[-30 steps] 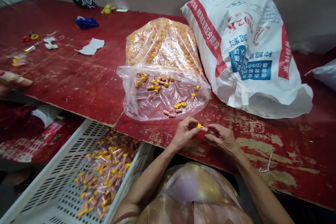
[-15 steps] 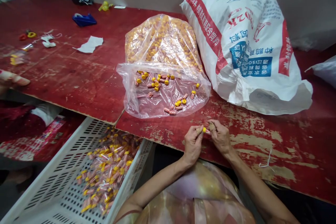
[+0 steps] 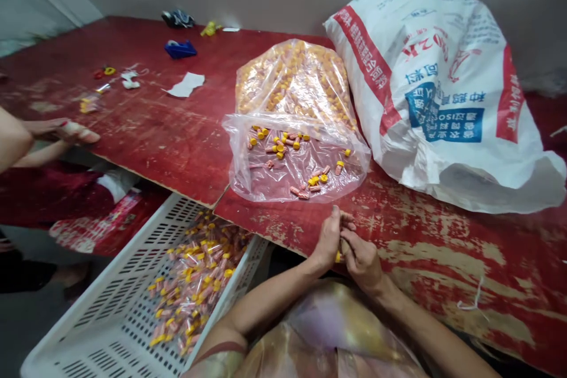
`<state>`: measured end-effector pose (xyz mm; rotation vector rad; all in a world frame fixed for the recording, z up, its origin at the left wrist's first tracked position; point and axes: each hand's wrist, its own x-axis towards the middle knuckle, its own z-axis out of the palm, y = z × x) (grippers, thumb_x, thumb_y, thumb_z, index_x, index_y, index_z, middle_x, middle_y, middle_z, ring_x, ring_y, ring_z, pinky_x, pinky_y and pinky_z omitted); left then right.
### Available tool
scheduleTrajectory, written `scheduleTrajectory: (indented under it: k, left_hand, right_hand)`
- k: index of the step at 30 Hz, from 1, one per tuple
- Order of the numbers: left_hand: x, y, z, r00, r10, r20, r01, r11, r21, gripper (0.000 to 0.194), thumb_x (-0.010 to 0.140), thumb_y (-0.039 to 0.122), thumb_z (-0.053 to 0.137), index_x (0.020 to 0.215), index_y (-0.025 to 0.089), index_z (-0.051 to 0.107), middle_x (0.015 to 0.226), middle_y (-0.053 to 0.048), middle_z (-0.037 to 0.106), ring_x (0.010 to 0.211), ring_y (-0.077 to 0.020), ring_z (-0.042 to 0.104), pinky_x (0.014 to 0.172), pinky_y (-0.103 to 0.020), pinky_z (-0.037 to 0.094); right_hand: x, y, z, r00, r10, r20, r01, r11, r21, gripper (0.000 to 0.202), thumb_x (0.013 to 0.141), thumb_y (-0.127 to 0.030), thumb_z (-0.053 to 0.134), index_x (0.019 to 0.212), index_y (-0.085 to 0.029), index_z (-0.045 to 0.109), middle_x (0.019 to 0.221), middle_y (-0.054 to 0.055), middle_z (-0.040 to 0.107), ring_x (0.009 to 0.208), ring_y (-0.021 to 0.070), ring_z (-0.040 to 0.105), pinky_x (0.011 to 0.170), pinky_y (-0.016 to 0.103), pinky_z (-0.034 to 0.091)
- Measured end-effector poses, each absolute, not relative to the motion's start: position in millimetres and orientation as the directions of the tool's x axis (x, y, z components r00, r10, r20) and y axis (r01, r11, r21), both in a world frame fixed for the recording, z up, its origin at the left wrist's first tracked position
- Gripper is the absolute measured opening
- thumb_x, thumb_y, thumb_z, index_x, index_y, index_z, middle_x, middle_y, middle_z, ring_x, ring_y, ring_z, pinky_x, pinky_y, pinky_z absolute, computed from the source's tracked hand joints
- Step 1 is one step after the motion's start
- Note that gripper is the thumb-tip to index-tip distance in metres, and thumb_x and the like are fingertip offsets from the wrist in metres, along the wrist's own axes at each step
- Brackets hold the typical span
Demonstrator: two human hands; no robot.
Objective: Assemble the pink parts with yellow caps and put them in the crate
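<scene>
My left hand (image 3: 329, 237) and my right hand (image 3: 362, 258) meet at the table's front edge, fingers curled closely together. Between them a small tube's yellow cap (image 3: 338, 256) shows low down; the rest of the tube is hidden by my fingers. Just beyond my hands lies a clear plastic bag (image 3: 239, 159) on the red table. Many yellow-capped tubes with pinkish contents fill its back part, and several loose ones (image 3: 314, 180) lie near its mouth.
Below the table at left, a white slotted crate (image 3: 101, 295) holds many capped tubes. A large white sack (image 3: 398, 147) stands at the back right. Farther left are a blue tape dispenser (image 3: 180, 49), white paper (image 3: 186, 84) and another person's hand (image 3: 80, 133).
The view has shifted, so the table things appear farther right. My hands have come closer together and lower, hiding most of the yellow-capped tube. More of the other person's arms shows at left.
</scene>
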<state>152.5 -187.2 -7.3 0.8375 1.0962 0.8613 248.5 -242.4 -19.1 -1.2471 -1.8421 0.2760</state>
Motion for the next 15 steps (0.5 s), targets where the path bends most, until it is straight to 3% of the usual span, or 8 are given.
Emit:
scheduleTrajectory:
  k: [4,7,11,13,15]
  left_hand:
    - [154,-194,-2,0.158,0.904,-0.397,-0.158,0.42,0.894,0.07,0.082,0.073,0.025,0.072,0.015,0.062,0.063,-0.006,0.06,0.06,-0.0157,0.056,0.064,-0.03,0.045]
    - [144,-184,7,0.12,0.932,-0.343,-0.097,0.355,0.93,0.069,0.082,0.073,0.026,0.069,0.016,0.062,0.064,-0.006,0.061,0.065,-0.0171,0.057,0.066,-0.031,0.045]
    - [123,-176,14,0.322,0.895,-0.309,-0.006,0.328,0.945,0.059,0.082,0.07,0.037,0.065,0.019,0.062,0.061,-0.005,0.059,0.056,-0.0155,0.053,0.055,-0.029,0.043]
    - [111,-182,15,0.425,0.836,-0.347,-0.003,0.384,0.923,0.05,0.081,0.065,0.045,0.067,0.021,0.063,0.055,-0.003,0.056,0.043,-0.0122,0.044,0.044,-0.027,0.035]
    - [91,-191,16,0.324,0.868,-0.377,0.022,0.391,0.92,0.041,0.078,0.062,0.05,0.072,0.024,0.064,0.056,0.0,0.057,0.039,-0.0108,0.041,0.042,-0.026,0.033]
  right_hand:
    - [246,-243,-19,-0.163,0.799,0.579,0.689,0.512,-0.513,0.024,0.092,-0.009,0.039,0.111,-0.017,0.051,0.094,0.009,0.067,0.084,0.0188,0.067,0.067,0.025,0.055]
    - [246,-229,-17,-0.2,0.791,0.578,0.66,0.544,-0.518,0.025,0.094,-0.012,0.039,0.115,-0.018,0.049,0.096,0.009,0.066,0.085,0.0186,0.067,0.068,0.026,0.055]
    - [240,-213,-11,-0.164,0.763,0.626,0.735,0.517,-0.438,0.024,0.094,-0.016,0.042,0.117,-0.019,0.049,0.096,0.009,0.064,0.083,0.0189,0.064,0.068,0.029,0.053]
    - [243,-211,-8,-0.143,0.761,0.633,0.713,0.523,-0.467,0.023,0.094,-0.02,0.041,0.115,-0.019,0.051,0.096,0.009,0.062,0.086,0.0193,0.062,0.073,0.031,0.053]
    - [259,-210,-6,-0.08,0.804,0.59,0.682,0.475,-0.555,0.023,0.094,-0.025,0.039,0.112,-0.021,0.053,0.101,0.008,0.061,0.094,0.0195,0.061,0.081,0.032,0.052]
